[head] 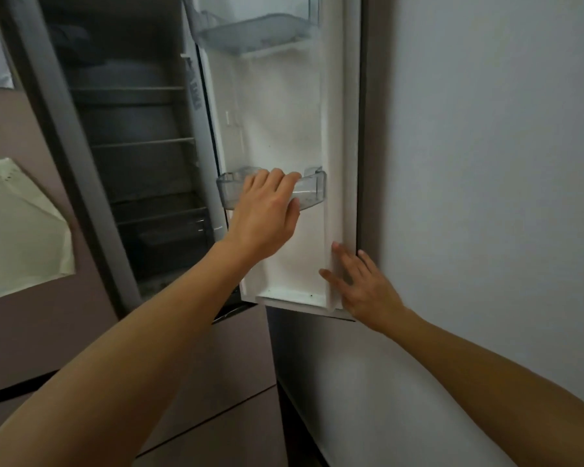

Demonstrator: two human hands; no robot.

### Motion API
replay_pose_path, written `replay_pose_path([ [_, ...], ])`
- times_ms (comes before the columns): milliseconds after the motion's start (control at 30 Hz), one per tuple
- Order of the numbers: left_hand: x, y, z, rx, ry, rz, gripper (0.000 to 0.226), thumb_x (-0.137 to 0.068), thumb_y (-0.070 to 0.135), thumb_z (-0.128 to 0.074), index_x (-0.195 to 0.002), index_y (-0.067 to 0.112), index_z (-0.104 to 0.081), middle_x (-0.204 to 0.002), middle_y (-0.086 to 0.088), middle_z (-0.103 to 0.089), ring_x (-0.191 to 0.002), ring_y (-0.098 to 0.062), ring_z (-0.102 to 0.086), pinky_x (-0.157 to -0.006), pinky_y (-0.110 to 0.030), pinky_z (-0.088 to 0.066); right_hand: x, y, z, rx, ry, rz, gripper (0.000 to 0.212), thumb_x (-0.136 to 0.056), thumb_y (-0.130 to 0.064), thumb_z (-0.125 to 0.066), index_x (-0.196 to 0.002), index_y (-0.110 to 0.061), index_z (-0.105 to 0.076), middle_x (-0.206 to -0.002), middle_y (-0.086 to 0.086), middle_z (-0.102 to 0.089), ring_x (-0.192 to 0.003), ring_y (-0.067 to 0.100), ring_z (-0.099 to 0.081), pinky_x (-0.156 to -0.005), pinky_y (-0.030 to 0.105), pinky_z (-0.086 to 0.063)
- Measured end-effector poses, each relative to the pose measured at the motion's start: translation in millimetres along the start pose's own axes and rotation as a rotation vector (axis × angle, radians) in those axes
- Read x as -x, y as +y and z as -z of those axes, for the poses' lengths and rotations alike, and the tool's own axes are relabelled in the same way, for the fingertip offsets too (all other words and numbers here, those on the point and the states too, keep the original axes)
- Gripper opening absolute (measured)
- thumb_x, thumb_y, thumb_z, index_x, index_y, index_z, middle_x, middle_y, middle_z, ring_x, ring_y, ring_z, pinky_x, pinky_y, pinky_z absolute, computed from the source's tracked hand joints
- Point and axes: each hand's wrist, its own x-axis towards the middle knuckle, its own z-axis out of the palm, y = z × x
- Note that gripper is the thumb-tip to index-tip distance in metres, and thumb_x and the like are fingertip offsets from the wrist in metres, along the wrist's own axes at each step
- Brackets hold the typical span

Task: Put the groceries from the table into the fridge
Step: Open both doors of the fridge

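Observation:
The fridge stands open, its dark inside crossed by several bare shelves. Its white door is swung out to the right. A clear lower door bin hangs on the door, and my left hand grips its front rim with fingers curled over the edge. My right hand lies flat with straight fingers against the door's lower outer edge. No groceries are in view, and nothing shows in the lower bin beside my hand.
A clear upper door bin hangs at the top of the door. A grey wall is right behind the open door. Brown cabinet fronts with a pale sheet stuck on them lie to the left.

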Motion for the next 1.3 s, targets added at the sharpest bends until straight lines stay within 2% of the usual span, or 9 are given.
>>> replay_pose_path([
  [200, -12, 11, -18, -0.061, 0.041, -0.023, 0.037, -0.095, 0.022, -0.048, -0.129, 0.007, -0.049, -0.109, -0.011, -0.057, -0.097, -0.027, -0.050, -0.089, -0.040, -0.039, -1, 17, -9, -0.102, -0.137, -0.074, 0.085, -0.080, -0.020, -0.069, -0.150, -0.027, -0.021, -0.160, 0.021, -0.003, -0.143, 0.039, -0.024, -0.110, 0.055, -0.033],
  [367, -15, 10, -22, -0.070, 0.036, -0.043, 0.043, -0.096, 0.023, -0.048, -0.135, 0.006, -0.045, -0.111, -0.012, -0.058, -0.098, -0.028, -0.050, -0.091, -0.041, -0.039, -6, 15, 0, -0.123, -0.223, -0.134, 0.085, -0.070, -0.019, -0.076, -0.145, -0.024, -0.037, -0.156, 0.023, -0.021, -0.137, 0.038, -0.035, -0.102, 0.050, -0.044],
  [533, 8, 2, -13, 0.010, 0.002, -0.047, 0.053, -0.090, 0.019, -0.057, -0.139, 0.008, -0.041, -0.140, -0.017, -0.044, -0.128, -0.033, -0.039, -0.109, -0.044, -0.031, -9, -6, 18, -0.067, -0.162, -0.234, 0.063, -0.067, -0.016, -0.074, -0.128, -0.016, -0.058, -0.134, 0.022, -0.050, -0.116, 0.037, -0.053, -0.077, 0.041, -0.051],
  [633, 51, -16, -5, 0.043, 0.026, 0.014, 0.040, -0.087, 0.015, -0.059, -0.126, 0.008, -0.051, -0.135, -0.017, -0.048, -0.124, -0.032, -0.044, -0.102, -0.043, -0.038, -16, -34, 29, -0.043, -0.058, -0.216, 0.051, -0.069, -0.017, -0.074, -0.118, -0.015, -0.064, -0.116, 0.016, -0.059, -0.098, 0.032, -0.058, -0.067, 0.036, -0.048],
  [700, 93, -38, 0, 0.082, -0.069, 0.089, 0.034, -0.087, 0.016, -0.060, -0.120, 0.009, -0.056, -0.125, -0.013, -0.055, -0.112, -0.029, -0.051, -0.093, -0.041, -0.043, -26, -60, 33, -0.079, -0.049, -0.191, 0.048, -0.069, -0.018, -0.075, -0.116, -0.014, -0.064, -0.113, 0.014, -0.061, -0.095, 0.031, -0.060, -0.067, 0.036, -0.049],
  [833, 181, -90, 17, 0.229, -0.250, 0.451, 0.025, -0.093, 0.021, -0.055, -0.116, 0.012, -0.060, -0.109, -0.004, -0.061, -0.096, -0.021, -0.057, -0.081, -0.034, -0.046, -69, -124, 36, -0.169, -0.058, -0.146, 0.047, -0.066, -0.017, -0.077, -0.111, -0.012, -0.066, -0.111, 0.014, -0.063, -0.091, 0.031, -0.062, -0.066, 0.037, -0.051],
  [1033, 281, -169, 54, 0.422, -0.240, 1.027, 0.013, -0.093, 0.019, -0.054, -0.101, 0.012, -0.063, -0.088, -0.001, -0.064, -0.080, -0.017, -0.061, -0.070, -0.032, -0.050, -145, -232, 27, -0.335, -0.090, -0.077, 0.040, -0.082, -0.027, -0.066, -0.119, -0.015, -0.059, -0.122, 0.011, -0.057, -0.104, 0.027, -0.058, -0.076, 0.039, -0.053],
  [1133, 316, -205, 60, 0.617, -0.160, 1.407, 0.013, -0.095, 0.020, -0.053, -0.096, 0.009, -0.061, -0.090, -0.011, -0.066, -0.082, -0.025, -0.063, -0.077, -0.041, -0.055, -183, -274, 23, -0.400, -0.079, -0.028, 0.040, -0.084, -0.026, -0.065, -0.121, -0.015, -0.059, -0.126, 0.012, -0.055, -0.108, 0.028, -0.057, -0.080, 0.042, -0.053],
  [1300, 341, -239, 66, 0.962, 0.151, 1.873, 0.021, -0.100, 0.022, -0.046, -0.098, 0.002, -0.051, -0.076, -0.016, -0.059, -0.063, -0.027, -0.057, -0.060, -0.037, -0.049, -260, -309, 13, -0.491, 0.005, -0.027, 0.057, -0.092, -0.034, -0.057, -0.142, -0.011, -0.042, -0.140, 0.012, -0.047, -0.118, 0.031, -0.051, -0.085, 0.044, -0.048],
])
